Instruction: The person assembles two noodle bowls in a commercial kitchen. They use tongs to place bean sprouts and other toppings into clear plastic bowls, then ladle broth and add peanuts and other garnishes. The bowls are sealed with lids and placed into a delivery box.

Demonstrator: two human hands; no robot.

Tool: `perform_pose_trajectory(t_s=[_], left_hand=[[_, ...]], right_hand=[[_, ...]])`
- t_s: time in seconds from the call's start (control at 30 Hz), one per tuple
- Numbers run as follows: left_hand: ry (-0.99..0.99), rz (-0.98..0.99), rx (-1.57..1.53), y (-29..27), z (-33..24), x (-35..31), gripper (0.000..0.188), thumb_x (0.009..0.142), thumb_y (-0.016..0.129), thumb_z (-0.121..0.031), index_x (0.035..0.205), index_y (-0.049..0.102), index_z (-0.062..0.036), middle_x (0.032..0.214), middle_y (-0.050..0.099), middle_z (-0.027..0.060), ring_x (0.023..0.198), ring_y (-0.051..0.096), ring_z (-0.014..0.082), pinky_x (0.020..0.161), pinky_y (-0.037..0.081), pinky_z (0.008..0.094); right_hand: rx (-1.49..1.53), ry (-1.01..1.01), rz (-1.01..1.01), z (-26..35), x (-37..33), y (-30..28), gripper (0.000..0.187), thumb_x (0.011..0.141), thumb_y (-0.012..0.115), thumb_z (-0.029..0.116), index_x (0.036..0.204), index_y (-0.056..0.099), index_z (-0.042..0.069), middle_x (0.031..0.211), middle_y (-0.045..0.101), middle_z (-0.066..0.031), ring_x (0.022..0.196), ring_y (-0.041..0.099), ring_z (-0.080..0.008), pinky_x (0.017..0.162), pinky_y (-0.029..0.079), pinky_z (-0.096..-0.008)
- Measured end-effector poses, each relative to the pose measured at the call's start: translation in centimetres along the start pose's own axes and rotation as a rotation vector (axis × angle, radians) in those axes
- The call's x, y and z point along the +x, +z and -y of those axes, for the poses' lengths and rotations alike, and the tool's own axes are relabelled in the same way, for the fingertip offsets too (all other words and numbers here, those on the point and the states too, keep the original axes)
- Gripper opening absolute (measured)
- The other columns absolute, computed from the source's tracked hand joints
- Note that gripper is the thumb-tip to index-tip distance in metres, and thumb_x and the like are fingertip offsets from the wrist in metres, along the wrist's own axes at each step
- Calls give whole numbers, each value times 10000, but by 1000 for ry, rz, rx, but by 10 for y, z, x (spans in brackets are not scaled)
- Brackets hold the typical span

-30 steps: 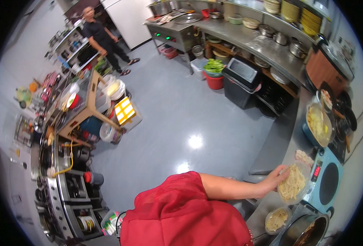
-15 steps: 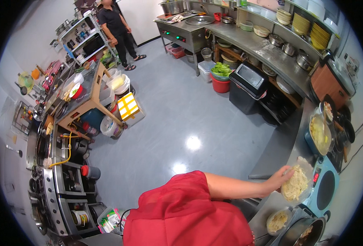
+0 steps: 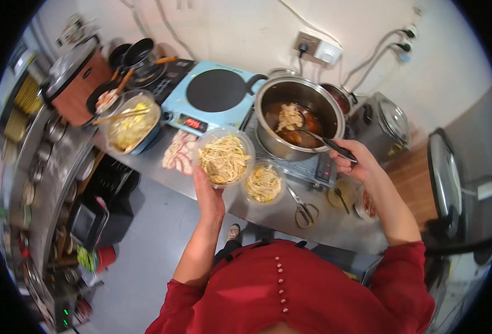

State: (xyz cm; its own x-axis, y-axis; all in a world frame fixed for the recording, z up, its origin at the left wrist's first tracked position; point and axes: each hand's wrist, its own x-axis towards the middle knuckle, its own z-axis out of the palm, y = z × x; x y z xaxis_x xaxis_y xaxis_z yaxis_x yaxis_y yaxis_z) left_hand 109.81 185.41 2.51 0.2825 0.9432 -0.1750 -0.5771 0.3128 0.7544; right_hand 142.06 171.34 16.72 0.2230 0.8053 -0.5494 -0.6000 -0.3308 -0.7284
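My left hand [image 3: 208,196] grips a round clear plastic bowl [image 3: 251,151] from its near left side. Pale strands like noodles or sprouts [image 3: 223,156] fill it, with brown bits on top. My right hand [image 3: 358,160] is closed round the black handle of a ladle [image 3: 339,149], whose head reaches into a deep steel pot [image 3: 282,143]. Chunky, light-brown food [image 3: 289,117] sits in the ladle above dark brown broth. A second, smaller clear bowl of similar strands [image 3: 264,181] rests on the counter between the held bowl and the pot.
Beside the pot is a light-blue induction cooker [image 3: 232,115]. Scissors [image 3: 305,212] lie near the counter's front edge, a patterned cloth [image 3: 180,151] left of the held bowl. Further left stand a food-filled tub [image 3: 156,123] with chopsticks and small pans [image 3: 139,53]. Power cords [image 3: 376,58] hang on the wall.
The view has swung from the room to the counter. My right hand now shows, holding the ladle in the pot. The bowl of strands stays in my left hand.
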Motion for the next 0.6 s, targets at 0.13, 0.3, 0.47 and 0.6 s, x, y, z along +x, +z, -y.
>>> perform_pose_trajectory(t_s=[0.13, 0.3, 0.47, 0.6], left_hand=[[-39, -7, 64, 8, 14, 28, 595, 982, 456, -574, 1415, 391, -171, 1387, 486, 34, 1242, 510, 188, 963, 466, 399], [-40, -25, 79, 16, 25, 53, 619, 982, 450, -583, 1418, 371, -151, 1384, 486, 44, 1239, 503, 181, 952, 460, 386], [-49, -54, 102, 23, 21, 68, 631, 986, 438, -578, 1434, 354, -141, 1396, 483, 52, 1241, 508, 196, 968, 452, 406], [-33, -20, 107, 20, 15, 75, 650, 973, 460, -594, 1423, 359, -136, 1370, 505, 48, 1207, 532, 184, 940, 467, 383]], right_hand=[[-78, -51, -54, 5, -20, 15, 200, 1003, 502, 209, 1035, 537, 14, 764, 589, -78, 453, 406, -80, 395, 290, -240], [-179, -106, -49, 16, -51, 43, 426, 995, 526, 244, 1341, 499, -3, 768, 576, -63, 421, 388, -62, 378, 303, -210], [-157, -53, 60, 20, -69, 82, 419, 998, 523, 194, 1369, 487, 3, 771, 582, -87, 435, 396, -73, 381, 297, -204], [-243, 2, 117, 6, -59, 101, 407, 1000, 506, 177, 1376, 499, 22, 780, 578, -86, 458, 405, -81, 402, 303, -211]])
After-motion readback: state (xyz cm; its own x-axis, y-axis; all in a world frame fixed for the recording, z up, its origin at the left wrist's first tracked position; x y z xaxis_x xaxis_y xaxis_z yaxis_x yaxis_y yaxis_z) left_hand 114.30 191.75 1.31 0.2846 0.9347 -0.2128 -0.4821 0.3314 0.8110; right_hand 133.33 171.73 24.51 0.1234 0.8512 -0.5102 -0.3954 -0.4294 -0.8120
